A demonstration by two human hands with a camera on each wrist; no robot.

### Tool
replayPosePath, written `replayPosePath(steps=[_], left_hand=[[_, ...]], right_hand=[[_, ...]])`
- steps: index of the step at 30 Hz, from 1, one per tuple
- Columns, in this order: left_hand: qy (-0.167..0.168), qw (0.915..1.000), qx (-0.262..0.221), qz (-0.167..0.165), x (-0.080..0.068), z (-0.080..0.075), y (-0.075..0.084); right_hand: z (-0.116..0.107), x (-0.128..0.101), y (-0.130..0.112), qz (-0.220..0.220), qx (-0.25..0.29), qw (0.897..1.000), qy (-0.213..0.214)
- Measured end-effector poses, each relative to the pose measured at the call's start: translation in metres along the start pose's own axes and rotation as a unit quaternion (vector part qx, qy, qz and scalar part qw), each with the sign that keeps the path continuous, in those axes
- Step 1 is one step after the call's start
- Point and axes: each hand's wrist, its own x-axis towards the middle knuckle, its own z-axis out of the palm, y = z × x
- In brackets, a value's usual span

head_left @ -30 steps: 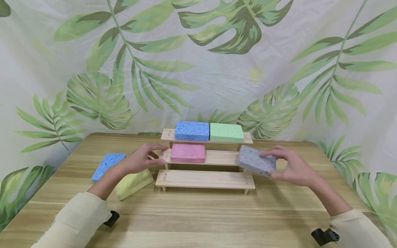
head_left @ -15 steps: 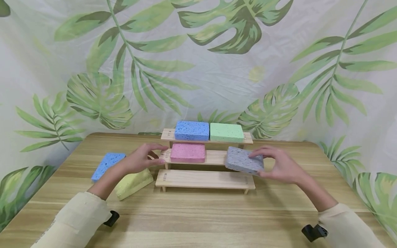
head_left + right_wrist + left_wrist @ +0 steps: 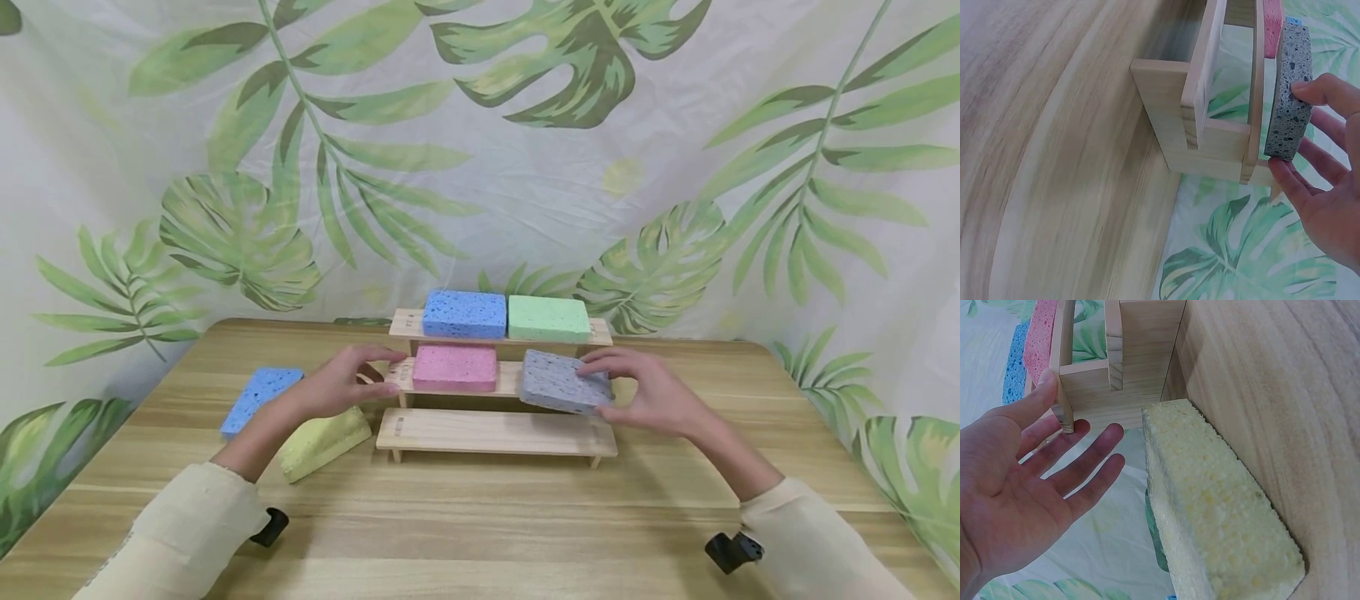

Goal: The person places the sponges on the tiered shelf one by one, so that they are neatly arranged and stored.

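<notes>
My right hand pinches a grey speckled sponge by its right end, tilted slightly over the right part of the middle tier of a three-tier wooden stand. In the right wrist view the grey sponge is close over the tier's board, thumb on one face and fingers at its edge. My left hand holds the left end of that tier between thumb and index finger; its other fingers stretch out loosely in the left wrist view. A pink sponge lies on the same tier, beside the left hand.
On the top tier sit a blue sponge and a green sponge. Left of the stand, another blue sponge and a yellow sponge lie on the wooden table, partly behind the left forearm. A leaf-patterned cloth hangs behind.
My right hand has carried the grey sponge leftward, from beyond the stand's right end to over the middle tier. The left hand has stayed at the stand.
</notes>
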Motion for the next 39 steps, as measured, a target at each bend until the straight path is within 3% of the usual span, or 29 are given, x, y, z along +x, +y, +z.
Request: replayPosePath(steps=[13, 29, 39], left_hand=[[-0.002, 1.0, -0.006, -0.002, 0.001, 0.0, 0.003], [-0.001, 1.0, -0.005, 0.004, 0.001, 0.0, 0.001], [-0.002, 1.0, -0.004, 0.004, 0.0, -0.001, 0.003]], right_hand=[[0.008, 0.011, -0.006, 0.007, 0.013, 1.0, -0.001], [0.014, 0.018, -0.01, 0.0, -0.024, 1.0, -0.003], [0.008, 0.009, -0.014, 0.041, -0.024, 0.998, -0.028]])
